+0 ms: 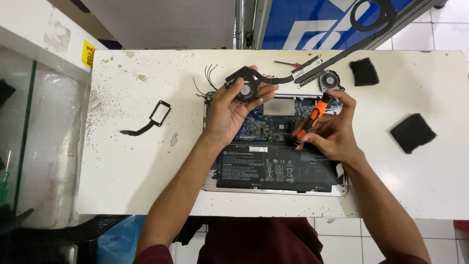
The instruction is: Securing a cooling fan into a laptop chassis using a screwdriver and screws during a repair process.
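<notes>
I'm looking down at what reads as a small electronics repair shop. A scuffed white table (146, 166) carries an opened laptop (273, 166) with its black battery and blue circuit board bare. Beyond my left grip (234, 105) lies a loose cooling fan (330, 79); left of that grip sits a detached black bracket (155, 116). A glass display counter (24, 137) stands at the far left, on a white tiled floor (439, 34).

I see an orange-and-black screwdriver (312, 119), black fan (245, 89), blue circuit board (266, 124), black battery (276, 167), speckled white worktop (146, 166).
</notes>
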